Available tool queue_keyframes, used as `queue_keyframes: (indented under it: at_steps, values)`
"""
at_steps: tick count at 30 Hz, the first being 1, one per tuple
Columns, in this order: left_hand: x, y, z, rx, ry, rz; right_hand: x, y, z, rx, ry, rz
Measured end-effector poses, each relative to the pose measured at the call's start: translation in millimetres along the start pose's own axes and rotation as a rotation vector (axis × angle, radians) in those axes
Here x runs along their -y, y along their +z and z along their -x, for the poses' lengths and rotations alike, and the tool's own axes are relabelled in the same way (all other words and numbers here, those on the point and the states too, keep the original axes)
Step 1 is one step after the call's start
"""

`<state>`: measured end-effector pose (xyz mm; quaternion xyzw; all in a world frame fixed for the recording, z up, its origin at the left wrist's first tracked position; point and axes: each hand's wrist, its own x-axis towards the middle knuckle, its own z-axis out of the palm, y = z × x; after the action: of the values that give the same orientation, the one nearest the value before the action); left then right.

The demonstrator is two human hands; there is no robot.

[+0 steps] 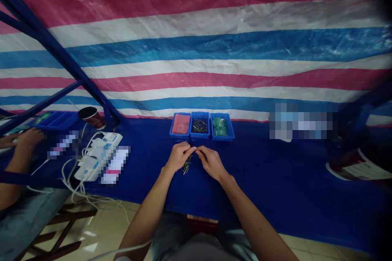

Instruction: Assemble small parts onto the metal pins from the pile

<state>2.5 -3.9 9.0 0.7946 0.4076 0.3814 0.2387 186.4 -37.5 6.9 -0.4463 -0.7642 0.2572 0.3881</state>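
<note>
My left hand (pixel 180 156) and my right hand (pixel 212 162) meet over the blue table, thumbs and fingertips pinched close together. Something small and dark seems to sit between the fingertips, too tiny to name. Right below them lies a loose pile of slender metal pieces (pixel 186 166), partly covered by my left hand. Just beyond my hands stand three blue bins in a row. Flat pink packets (pixel 181 123) fill the left one, more slender metal pieces (pixel 200 125) the middle one, and green pieces in clear plastic (pixel 220 126) the right one.
A white power strip (pixel 98 157) with tangled cables lies to the left, near a dark red cup (pixel 92 117). Another person's hand (pixel 30 136) works at far left. A red-brown container (pixel 358 165) stands at right. Behind the table (pixel 260 179) hangs striped sheeting (pixel 214 65).
</note>
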Motion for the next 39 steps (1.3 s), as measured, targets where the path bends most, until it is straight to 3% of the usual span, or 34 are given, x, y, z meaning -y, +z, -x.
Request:
queue_keyframes:
  at_steps: [14, 39]
  values:
    - [-10.4, -2.3, 1.2, -0.03, -0.027, 0.039, -4.0, -3.8, -0.9, -0.092, 0.029, 0.021]
    - [-9.9, -5.4, 1.5, -0.013, 0.01, 0.016, -5.0, -2.5, -1.1, -0.055, 0.033, 0.019]
